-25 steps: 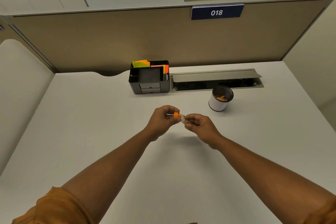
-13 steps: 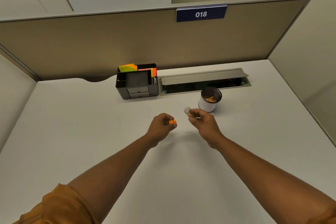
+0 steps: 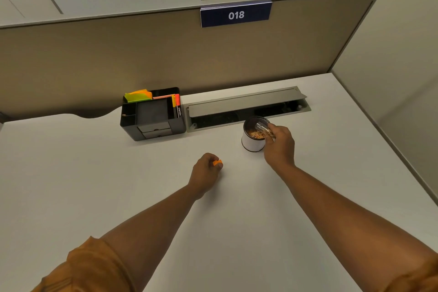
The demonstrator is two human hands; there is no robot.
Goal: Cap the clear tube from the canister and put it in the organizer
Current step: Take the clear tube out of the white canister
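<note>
My right hand grips the clear tube, tilted with its open mouth over the white canister, which holds small tan pieces. The tube and the canister rim overlap in view; I cannot tell whether they touch. My left hand rests on the desk to the left, fingers closed around a small orange cap. The black organizer stands at the back of the desk, left of the canister, with several compartments and two small drawers.
Sticky notes and markers sit in the organizer. An open grey cable tray runs behind the canister. A tan partition closes the desk's back edge; the desk's right edge slopes away at the right.
The cap and tube have come apart. My right hand has carried the tube right and back to the canister and tipped it over the opening. My left hand stays put with the cap.
</note>
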